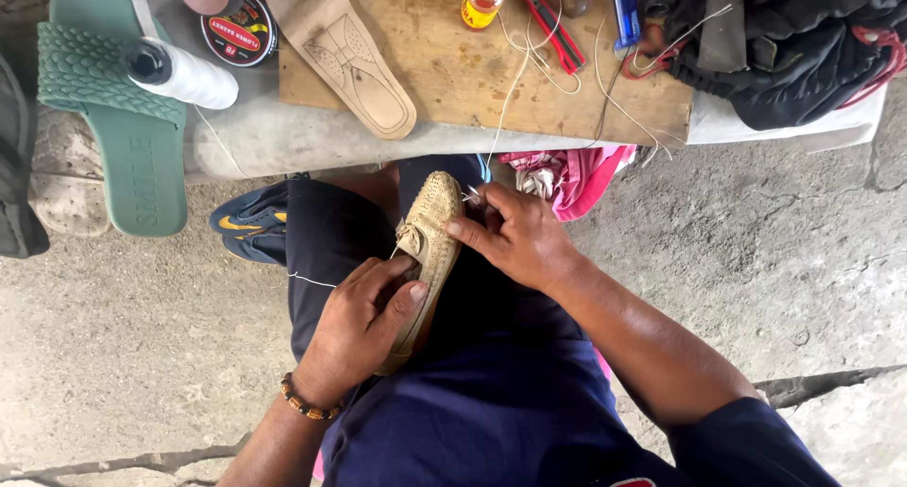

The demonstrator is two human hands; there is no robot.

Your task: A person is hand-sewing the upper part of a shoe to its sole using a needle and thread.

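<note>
A beige woven shoe (430,237) rests on edge across my lap, toe pointing away from me. My left hand (364,326) grips its heel end, thumb pressed along the side. My right hand (515,237) sits at the toe end, fingertips pinching a thin needle or awl with white thread at the shoe's rim. A white thread (515,81) runs up from the shoe to the wooden board. A beaded bracelet (304,402) circles my left wrist.
A wooden board (453,71) on a stone ledge carries a tan insole (354,62), a small yellow bottle (484,0), red-handled tools and a blue lighter. A white thread spool (184,71), a green sandal (118,119), a round tin, dark cloth and pink cloth lie around.
</note>
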